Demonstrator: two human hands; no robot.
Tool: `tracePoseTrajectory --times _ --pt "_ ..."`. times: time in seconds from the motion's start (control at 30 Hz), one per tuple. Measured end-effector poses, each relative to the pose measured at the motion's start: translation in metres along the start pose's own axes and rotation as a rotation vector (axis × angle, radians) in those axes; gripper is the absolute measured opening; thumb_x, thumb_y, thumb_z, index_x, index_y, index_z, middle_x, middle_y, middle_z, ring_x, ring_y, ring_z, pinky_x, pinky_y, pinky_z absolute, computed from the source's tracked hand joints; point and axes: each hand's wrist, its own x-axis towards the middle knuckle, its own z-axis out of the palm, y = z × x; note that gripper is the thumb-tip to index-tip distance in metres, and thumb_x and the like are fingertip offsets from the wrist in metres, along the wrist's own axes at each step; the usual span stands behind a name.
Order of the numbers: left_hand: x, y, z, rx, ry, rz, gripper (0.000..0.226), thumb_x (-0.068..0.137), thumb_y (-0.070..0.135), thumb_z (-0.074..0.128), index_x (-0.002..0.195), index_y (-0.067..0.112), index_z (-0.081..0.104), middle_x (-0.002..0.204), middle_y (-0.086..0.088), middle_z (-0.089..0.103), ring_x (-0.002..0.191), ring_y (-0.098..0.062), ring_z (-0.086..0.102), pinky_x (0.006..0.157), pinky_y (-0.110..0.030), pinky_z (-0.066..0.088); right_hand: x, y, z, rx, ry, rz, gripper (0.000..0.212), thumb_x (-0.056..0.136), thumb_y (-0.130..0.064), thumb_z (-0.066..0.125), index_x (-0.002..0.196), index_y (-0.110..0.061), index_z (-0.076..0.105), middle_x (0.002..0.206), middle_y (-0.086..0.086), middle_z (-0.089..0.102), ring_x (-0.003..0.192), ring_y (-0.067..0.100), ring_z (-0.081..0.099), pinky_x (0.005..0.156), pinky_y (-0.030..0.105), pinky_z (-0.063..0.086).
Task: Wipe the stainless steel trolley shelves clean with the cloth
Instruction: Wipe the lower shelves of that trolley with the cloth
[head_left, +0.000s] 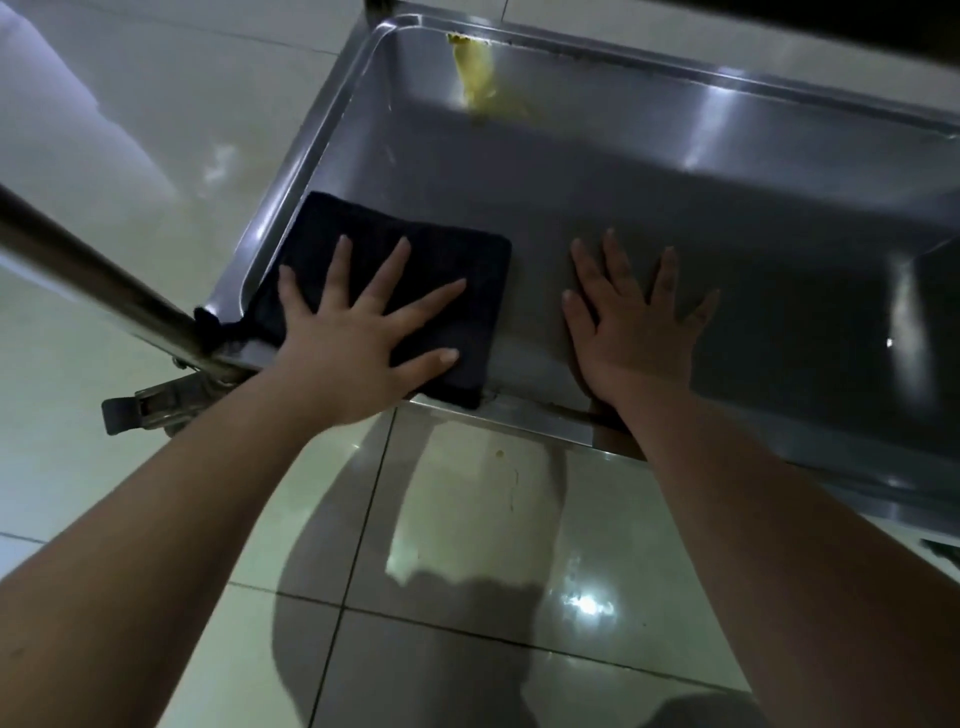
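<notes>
A stainless steel trolley shelf (649, 171) with a raised rim fills the upper part of the head view. A dark folded cloth (447, 244) lies flat in the shelf's near left corner. My left hand (358, 332) presses on the cloth with its fingers spread and straight. My right hand (634, 322) rests flat on the bare steel just right of the cloth, fingers spread. A yellow smear (475, 73) runs down the shelf's far wall onto its floor.
A steel trolley post (93, 275) slants in from the left to the shelf's near left corner. Below it sits a caster bracket (156, 405). Glossy pale floor tiles (467, 571) surround the trolley. An upper shelf edge darkens the top right.
</notes>
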Motion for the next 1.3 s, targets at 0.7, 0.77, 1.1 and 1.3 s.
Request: tracePoseTrajectory --times 0.7,0.77,1.1,1.3 --pt "0.093 -0.020 -0.025 0.014 0.064 -0.050 0.065 0.085 0.083 0.017 0.142 0.066 -0.008 0.163 0.009 -0.015 0.147 -0.039 -0.019 0.103 -0.079 -0.008 -0.004 -0.032 0.003 -0.080 -0.058 -0.013 0.057 0.093 -0.067 0.006 0.146 -0.057 -0.013 0.160 -0.019 -0.020 0.144 0.044 -0.022 0.111 0.069 -0.012" --pt "0.115 -0.017 -0.032 0.018 0.068 -0.043 0.065 0.085 0.083 0.018 0.143 0.065 -0.005 0.164 0.008 -0.013 0.147 -0.040 -0.018 0.103 -0.080 -0.008 -0.003 -0.032 0.002 -0.080 -0.061 -0.008 0.057 0.093 -0.067 0.005 0.146 -0.057 -0.013 0.160 -0.019 -0.019 0.145 0.043 -0.021 0.111 0.069 -0.011" --pt "0.121 -0.006 -0.034 0.024 0.044 -0.015 0.063 0.086 0.082 0.014 0.143 0.066 -0.007 0.164 0.007 -0.014 0.146 -0.043 -0.018 0.103 -0.080 -0.007 0.001 -0.032 0.003 -0.077 -0.035 -0.004 0.056 0.094 -0.066 0.008 0.147 -0.058 -0.010 0.161 -0.019 -0.016 0.147 0.040 -0.019 0.110 0.069 -0.011" --pt "0.022 0.004 -0.009 0.009 -0.011 -0.012 0.065 0.079 0.084 0.007 0.137 0.069 -0.017 0.161 0.009 -0.024 0.144 -0.042 -0.025 0.102 -0.079 -0.010 0.001 -0.034 0.002 -0.070 -0.049 0.002 0.055 0.095 -0.065 0.008 0.147 -0.057 -0.011 0.160 -0.020 -0.018 0.146 0.040 -0.020 0.110 0.070 -0.012"
